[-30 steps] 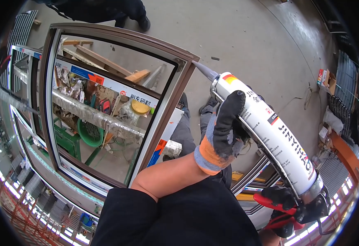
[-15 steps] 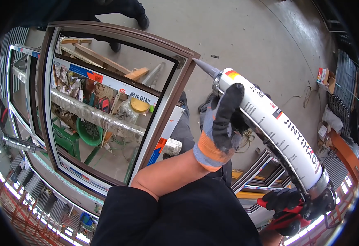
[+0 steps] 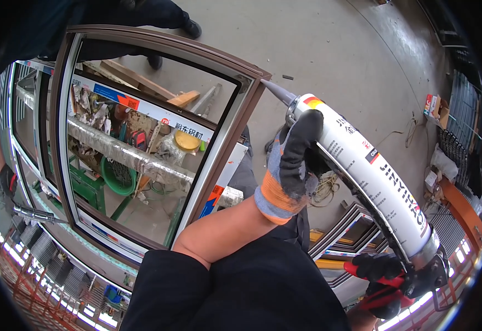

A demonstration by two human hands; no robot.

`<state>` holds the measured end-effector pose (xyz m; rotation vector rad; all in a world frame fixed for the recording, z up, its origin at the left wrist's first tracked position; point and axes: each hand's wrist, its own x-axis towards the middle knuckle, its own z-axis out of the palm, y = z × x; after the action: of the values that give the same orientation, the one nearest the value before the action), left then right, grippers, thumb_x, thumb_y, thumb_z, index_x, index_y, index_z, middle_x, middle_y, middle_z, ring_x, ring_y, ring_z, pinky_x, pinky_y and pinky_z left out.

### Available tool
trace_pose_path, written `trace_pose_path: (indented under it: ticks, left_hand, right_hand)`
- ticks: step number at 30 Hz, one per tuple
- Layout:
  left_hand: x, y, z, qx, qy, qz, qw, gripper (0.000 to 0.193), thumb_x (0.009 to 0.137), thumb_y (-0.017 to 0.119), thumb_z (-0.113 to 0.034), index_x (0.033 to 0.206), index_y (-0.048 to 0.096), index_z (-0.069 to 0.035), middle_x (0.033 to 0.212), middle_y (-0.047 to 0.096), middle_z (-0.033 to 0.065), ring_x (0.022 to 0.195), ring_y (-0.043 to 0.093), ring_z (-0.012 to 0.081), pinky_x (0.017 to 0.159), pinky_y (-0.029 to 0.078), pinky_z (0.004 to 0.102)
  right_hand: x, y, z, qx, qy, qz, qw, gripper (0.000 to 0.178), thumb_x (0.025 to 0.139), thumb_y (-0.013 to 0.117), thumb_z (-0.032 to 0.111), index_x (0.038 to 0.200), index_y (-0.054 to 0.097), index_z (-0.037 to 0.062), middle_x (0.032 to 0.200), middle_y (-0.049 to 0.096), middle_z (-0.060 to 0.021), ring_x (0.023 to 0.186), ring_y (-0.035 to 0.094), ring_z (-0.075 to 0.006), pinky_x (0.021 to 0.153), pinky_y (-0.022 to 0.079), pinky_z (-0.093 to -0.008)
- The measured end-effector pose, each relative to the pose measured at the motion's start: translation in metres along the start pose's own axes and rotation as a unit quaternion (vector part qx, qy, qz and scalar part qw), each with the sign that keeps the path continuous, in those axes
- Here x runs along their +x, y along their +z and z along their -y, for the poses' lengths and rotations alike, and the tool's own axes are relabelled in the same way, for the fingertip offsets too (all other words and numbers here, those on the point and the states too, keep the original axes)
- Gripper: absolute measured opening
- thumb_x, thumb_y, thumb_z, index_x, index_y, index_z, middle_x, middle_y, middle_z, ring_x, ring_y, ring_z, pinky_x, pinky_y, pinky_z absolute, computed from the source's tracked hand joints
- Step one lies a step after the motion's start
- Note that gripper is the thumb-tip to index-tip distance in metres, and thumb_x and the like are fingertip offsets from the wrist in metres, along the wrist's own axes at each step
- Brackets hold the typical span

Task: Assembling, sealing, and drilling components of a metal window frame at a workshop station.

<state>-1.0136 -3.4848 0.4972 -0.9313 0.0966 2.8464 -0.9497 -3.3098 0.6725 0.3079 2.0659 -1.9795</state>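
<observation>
Touching frame edge (image 3: 242, 118) — nozzle (image 3: 279, 92), floor (image 3: 351, 71) beyond

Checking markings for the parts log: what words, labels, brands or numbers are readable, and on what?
Wording isn't copied here; locations only.
White tube: large dark lettering, legible; fine print too small.
White-blue strip seen through brown frame: dark lettering, legible.
Carton at right: print too small to read.
</observation>
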Motion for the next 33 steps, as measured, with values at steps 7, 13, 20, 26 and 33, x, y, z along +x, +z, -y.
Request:
trace_pose_path:
  ticks: [7,13,20,26,33]
  left_hand:
    - [0.002,0.003,0.001,0.003,-0.012,0.009,1.000,0.046,0.090,0.064,-0.036,0.123,0.053,-0.005,0.109,0.065,0.0165,0.106,0.065,0.0349,0.095,0.054,0.0494]
    - [0.004,0.002,0.002,-0.012,-0.007,0.013,1.000,0.046,0.091,0.063,-0.037,0.123,0.053,-0.005,0.109,0.064,0.0170,0.106,0.065,0.0345,0.094,0.055,0.0492]
    - [0.003,0.001,0.003,-0.012,-0.002,0.002,1.000,0.046,0.091,0.063,-0.037,0.123,0.053,-0.006,0.108,0.065,0.0168,0.105,0.066,0.0329,0.095,0.054,0.0479]
    - [0.004,0.002,0.006,-0.011,0.003,-0.005,1.000,0.046,0.090,0.064,-0.036,0.123,0.054,-0.006,0.107,0.065,0.0164,0.103,0.066,0.0316,0.095,0.054,0.0476]
    - [0.004,-0.003,0.006,-0.002,0.007,0.002,1.000,0.046,0.090,0.064,-0.036,0.122,0.054,-0.004,0.107,0.065,0.0164,0.104,0.066,0.0342,0.094,0.055,0.0489]
  right_hand:
    - [-0.020,-0.059,-0.008,-0.009,0.098,0.018,0.995,0.047,0.080,0.067,0.048,0.090,0.051,0.0046,0.067,0.052,-0.0119,0.054,0.054,-0.0292,0.058,0.049,-0.0476]
    - [-0.035,-0.098,-0.012,-0.022,0.197,0.036,0.980,0.044,0.082,0.065,0.048,0.086,0.050,0.0070,0.064,0.051,-0.0096,0.052,0.054,-0.0291,0.056,0.048,-0.0460]
    - [0.006,0.013,0.009,0.024,0.042,0.012,0.999,0.042,0.081,0.065,0.048,0.084,0.050,0.0085,0.062,0.051,-0.0090,0.051,0.054,-0.0286,0.055,0.047,-0.0458]
    - [0.002,0.013,0.011,0.007,0.053,-0.014,0.998,0.043,0.078,0.069,0.047,0.086,0.050,0.0091,0.062,0.051,-0.0083,0.051,0.055,-0.0285,0.056,0.048,-0.0462]
    - [0.006,0.021,0.011,0.007,0.052,-0.042,0.998,0.044,0.079,0.069,0.047,0.087,0.048,0.0092,0.063,0.051,-0.0085,0.050,0.054,-0.0277,0.054,0.048,-0.0445]
